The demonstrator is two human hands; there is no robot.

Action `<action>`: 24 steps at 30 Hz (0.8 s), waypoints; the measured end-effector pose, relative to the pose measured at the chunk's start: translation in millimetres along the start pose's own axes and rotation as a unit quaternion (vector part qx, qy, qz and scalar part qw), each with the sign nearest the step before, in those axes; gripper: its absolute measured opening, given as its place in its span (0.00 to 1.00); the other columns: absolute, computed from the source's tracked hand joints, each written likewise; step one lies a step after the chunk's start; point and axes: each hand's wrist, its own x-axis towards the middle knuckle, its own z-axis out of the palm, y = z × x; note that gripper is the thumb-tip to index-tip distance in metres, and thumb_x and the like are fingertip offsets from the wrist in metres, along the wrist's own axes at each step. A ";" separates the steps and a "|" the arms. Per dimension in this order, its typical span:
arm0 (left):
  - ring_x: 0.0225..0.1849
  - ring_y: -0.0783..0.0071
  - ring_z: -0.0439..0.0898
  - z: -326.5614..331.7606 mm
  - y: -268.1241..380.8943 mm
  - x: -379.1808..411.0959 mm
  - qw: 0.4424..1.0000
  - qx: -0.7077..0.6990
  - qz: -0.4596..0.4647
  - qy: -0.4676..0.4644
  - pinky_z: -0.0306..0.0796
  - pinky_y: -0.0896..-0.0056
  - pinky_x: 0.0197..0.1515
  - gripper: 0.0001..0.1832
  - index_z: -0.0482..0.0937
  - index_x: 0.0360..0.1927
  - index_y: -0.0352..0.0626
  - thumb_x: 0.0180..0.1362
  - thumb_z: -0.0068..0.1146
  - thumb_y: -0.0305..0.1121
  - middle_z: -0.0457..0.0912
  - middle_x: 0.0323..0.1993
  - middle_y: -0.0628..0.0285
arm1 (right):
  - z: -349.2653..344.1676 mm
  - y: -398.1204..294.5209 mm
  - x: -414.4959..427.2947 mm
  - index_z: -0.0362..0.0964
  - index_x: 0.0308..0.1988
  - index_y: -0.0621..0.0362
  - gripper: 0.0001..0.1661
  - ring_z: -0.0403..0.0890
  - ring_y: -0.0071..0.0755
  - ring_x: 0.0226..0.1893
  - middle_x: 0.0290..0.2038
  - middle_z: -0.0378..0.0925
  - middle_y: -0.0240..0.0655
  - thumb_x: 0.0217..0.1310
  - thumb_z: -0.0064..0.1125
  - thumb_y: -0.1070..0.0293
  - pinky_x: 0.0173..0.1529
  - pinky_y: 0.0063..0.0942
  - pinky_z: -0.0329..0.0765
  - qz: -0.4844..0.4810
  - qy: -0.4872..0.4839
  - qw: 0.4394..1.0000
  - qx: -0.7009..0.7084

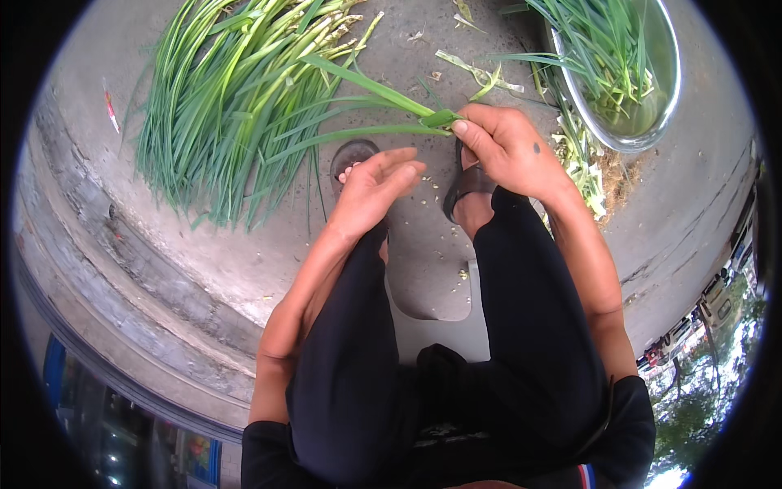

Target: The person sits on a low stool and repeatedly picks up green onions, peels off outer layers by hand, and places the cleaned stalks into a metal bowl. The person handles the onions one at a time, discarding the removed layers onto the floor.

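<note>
My right hand (510,147) pinches the base of a green leafy stalk (391,95), likely garlic greens or leek, between thumb and fingers. Its long leaves spread leftward over the pile. My left hand (379,186) is a little below the leaves, fingers apart, with nothing in it. A large pile of the same long greens (238,116) lies on the ground at the upper left, pale root ends toward the upper right. At the upper right, an oval metal basin (671,91) holds more greens (617,61) standing in some water.
Peeled leaves and trimmings (580,165) with brownish roots (620,183) lie beside the basin. Loose peelings (479,70) are scattered on the concrete ground (421,269). My sandaled feet and dark-trousered knees frame the middle. A stepped concrete edge (122,244) runs along the left.
</note>
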 end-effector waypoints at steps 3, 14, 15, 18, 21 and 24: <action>0.57 0.63 0.81 12.2 -1.3 30.3 0.981 -0.183 -0.038 -0.055 0.76 0.62 0.58 0.27 0.68 0.69 0.40 0.71 0.56 0.42 0.80 0.59 0.51 | 0.0 0.0 -8.3 0.73 0.31 0.64 0.17 0.72 0.28 0.20 0.19 0.72 0.35 0.73 0.52 0.63 0.27 0.34 0.70 0.058 -0.034 0.994 0.083; 0.62 0.59 0.77 19.8 29.5 50.4 0.926 -0.375 0.001 -0.048 0.70 0.52 0.67 0.23 0.72 0.62 0.43 0.71 0.54 0.46 0.80 0.58 0.52 | 6.8 6.4 -7.2 0.77 0.35 0.61 0.11 0.78 0.39 0.24 0.23 0.76 0.40 0.70 0.55 0.66 0.32 0.35 0.75 0.026 -0.015 0.998 0.047; 0.61 0.60 0.77 18.5 30.9 53.3 0.926 -0.375 0.007 -0.031 0.71 0.51 0.67 0.23 0.72 0.61 0.42 0.71 0.54 0.46 0.80 0.57 0.53 | 8.9 5.3 -5.7 0.78 0.38 0.60 0.08 0.79 0.43 0.26 0.26 0.77 0.41 0.68 0.56 0.68 0.34 0.37 0.76 -0.017 0.035 0.999 0.012; 0.58 0.61 0.79 16.5 38.9 58.3 0.927 -0.375 0.025 0.005 0.72 0.52 0.65 0.22 0.72 0.60 0.41 0.72 0.53 0.46 0.81 0.53 0.56 | 14.1 0.0 -4.5 0.80 0.45 0.58 0.11 0.82 0.52 0.34 0.34 0.80 0.45 0.62 0.60 0.71 0.39 0.42 0.79 -0.116 0.138 0.980 -0.082; 0.56 0.62 0.80 18.1 46.1 58.6 0.927 -0.371 0.042 0.023 0.75 0.52 0.62 0.22 0.72 0.60 0.39 0.72 0.52 0.45 0.81 0.52 0.57 | 13.8 -2.5 -2.6 0.80 0.50 0.56 0.17 0.83 0.53 0.38 0.40 0.81 0.43 0.59 0.62 0.73 0.42 0.43 0.80 -0.157 0.147 0.967 -0.137; 0.55 0.62 0.80 19.0 48.2 62.8 0.925 -0.373 0.053 0.052 0.76 0.53 0.59 0.21 0.72 0.60 0.39 0.73 0.50 0.44 0.80 0.53 0.56 | 15.0 -6.2 -1.9 0.79 0.50 0.56 0.19 0.83 0.51 0.39 0.43 0.82 0.40 0.55 0.64 0.76 0.43 0.42 0.81 -0.205 0.167 0.949 -0.169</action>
